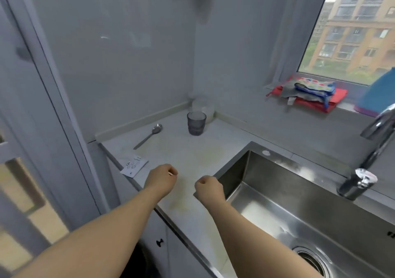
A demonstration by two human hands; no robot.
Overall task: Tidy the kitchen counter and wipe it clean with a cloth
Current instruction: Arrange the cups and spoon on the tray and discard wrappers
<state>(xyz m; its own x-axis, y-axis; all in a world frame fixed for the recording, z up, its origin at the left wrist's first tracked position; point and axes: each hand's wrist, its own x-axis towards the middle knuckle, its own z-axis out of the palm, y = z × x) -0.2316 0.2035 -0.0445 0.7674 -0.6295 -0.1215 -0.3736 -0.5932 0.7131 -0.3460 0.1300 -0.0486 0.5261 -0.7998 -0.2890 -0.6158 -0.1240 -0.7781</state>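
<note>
Both hands hover over the pale kitchen counter [192, 149] with fingers curled into loose fists; the left hand [160, 178] may pinch something small and thin at its fingertips, though the view is too blurred to say; the right hand [209, 189] grips nothing, just beside the steel sink [277, 192] corner. A small printed packet [134, 166] lies at the counter's left edge; a metal spoon [149, 135] and a grey glass tumbler [196, 123] sit farther back; folded cloths [310, 93] are stacked on the windowsill, well apart from both hands.

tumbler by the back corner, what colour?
Smoky grey, see-through tumbler; head view shows it.
</note>
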